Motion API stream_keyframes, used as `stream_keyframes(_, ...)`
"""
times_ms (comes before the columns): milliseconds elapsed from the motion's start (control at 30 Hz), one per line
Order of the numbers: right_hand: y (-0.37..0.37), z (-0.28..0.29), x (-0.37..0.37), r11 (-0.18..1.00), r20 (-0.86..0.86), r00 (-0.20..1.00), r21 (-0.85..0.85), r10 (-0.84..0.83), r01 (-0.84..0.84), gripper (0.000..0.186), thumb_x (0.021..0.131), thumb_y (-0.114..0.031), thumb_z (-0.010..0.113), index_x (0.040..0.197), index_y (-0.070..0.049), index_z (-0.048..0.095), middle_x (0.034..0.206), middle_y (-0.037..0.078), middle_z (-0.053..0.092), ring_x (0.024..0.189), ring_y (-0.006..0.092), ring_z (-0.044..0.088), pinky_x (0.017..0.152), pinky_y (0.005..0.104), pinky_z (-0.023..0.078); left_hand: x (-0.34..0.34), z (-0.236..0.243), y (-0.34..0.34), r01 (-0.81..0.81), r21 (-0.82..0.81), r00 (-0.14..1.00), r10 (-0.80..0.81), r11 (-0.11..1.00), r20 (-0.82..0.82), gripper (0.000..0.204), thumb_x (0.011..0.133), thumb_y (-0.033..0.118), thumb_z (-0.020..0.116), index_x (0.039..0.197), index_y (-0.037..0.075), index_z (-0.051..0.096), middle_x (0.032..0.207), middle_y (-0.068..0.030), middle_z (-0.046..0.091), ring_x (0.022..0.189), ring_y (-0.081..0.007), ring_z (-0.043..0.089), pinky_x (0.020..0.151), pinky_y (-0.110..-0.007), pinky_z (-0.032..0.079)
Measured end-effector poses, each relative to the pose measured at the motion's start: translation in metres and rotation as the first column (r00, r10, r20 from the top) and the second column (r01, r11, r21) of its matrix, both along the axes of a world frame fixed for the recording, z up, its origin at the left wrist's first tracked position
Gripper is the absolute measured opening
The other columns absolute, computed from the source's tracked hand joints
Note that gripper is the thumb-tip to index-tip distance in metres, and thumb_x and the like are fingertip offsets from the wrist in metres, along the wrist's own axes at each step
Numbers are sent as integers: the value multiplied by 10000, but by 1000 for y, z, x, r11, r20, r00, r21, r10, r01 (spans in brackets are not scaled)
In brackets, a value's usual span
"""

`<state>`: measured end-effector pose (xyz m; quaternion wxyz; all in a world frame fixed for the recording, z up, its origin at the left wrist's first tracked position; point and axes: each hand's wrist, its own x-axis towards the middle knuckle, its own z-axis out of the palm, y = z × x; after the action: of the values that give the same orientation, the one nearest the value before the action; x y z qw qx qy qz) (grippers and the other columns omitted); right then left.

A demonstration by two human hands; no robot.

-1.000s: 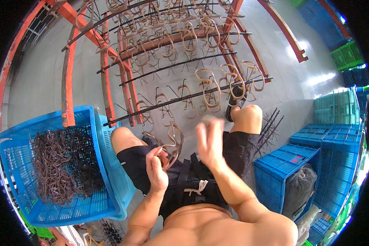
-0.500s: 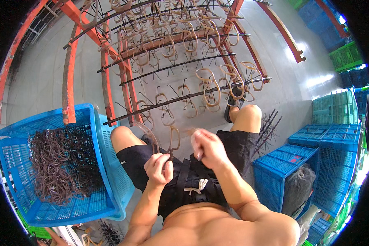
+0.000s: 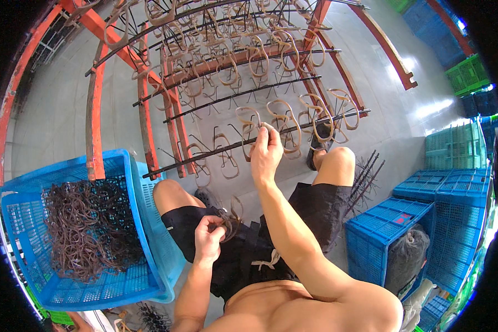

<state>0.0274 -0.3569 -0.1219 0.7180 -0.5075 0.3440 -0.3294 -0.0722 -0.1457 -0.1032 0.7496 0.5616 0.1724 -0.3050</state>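
My right hand [image 3: 266,145] is raised to the lowest black hooked bar [image 3: 171,165] of the orange rack, its thumb and fingers pinched on a tan loop-shaped piece [image 3: 248,119]. Other tan loops [image 3: 296,135] hang from that bar beside it, and many more hang on the bars behind. Lower down, over my dark shorts, my left hand [image 3: 209,235] is closed on several curved brown loops [image 3: 231,216].
At my left stands a blue mesh basket [image 3: 151,260] holding a tangled heap of brown pieces [image 3: 83,232]. At my right are stacked blue crates [image 3: 456,221], one with a dark bag [image 3: 406,257] inside, and spiky black bars [image 3: 362,177] on the grey floor.
My right hand has moved up from above my lap to the lowest bar with a loop. My left hand stays low with loops in it.
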Motion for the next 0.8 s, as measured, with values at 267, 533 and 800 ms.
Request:
stream_keyframes(267, 15, 7, 0, 984, 78, 995, 171, -70, 55, 183, 928, -190, 521, 988, -24, 570, 583, -27, 468, 411, 44, 392, 373, 196, 318, 6, -3, -2, -68, 49, 998, 68, 996, -1, 113, 796, -28, 600, 873, 23, 535, 698, -31, 548, 524, -97, 476, 501, -220, 398)
stream_keyframes(533, 5, 10, -3, 990, 71, 997, 136, 21, -31, 205, 922, -155, 530, 1052, -5, 580, 654, -29, 503, 464, 20, 394, 400, 185, 320, 10, -4, 0, -55, 45, 998, 54, 998, 24, 115, 803, -20, 603, 881, 31, 536, 717, -22, 548, 540, -94, 493, 502, -218, 389)
stream_keyframes(800, 28, 6, -3, 990, 17, 990, -14, 141, -140, 275, 946, -187, 498, 1146, -11, 566, 575, -56, 426, 490, 30, 345, 444, 187, 309, 9, -10, -4, -64, 59, 997, 61, 996, 52, 74, 827, 4, 592, 883, 24, 548, 721, -20, 555, 533, -90, 490, 497, -212, 386)
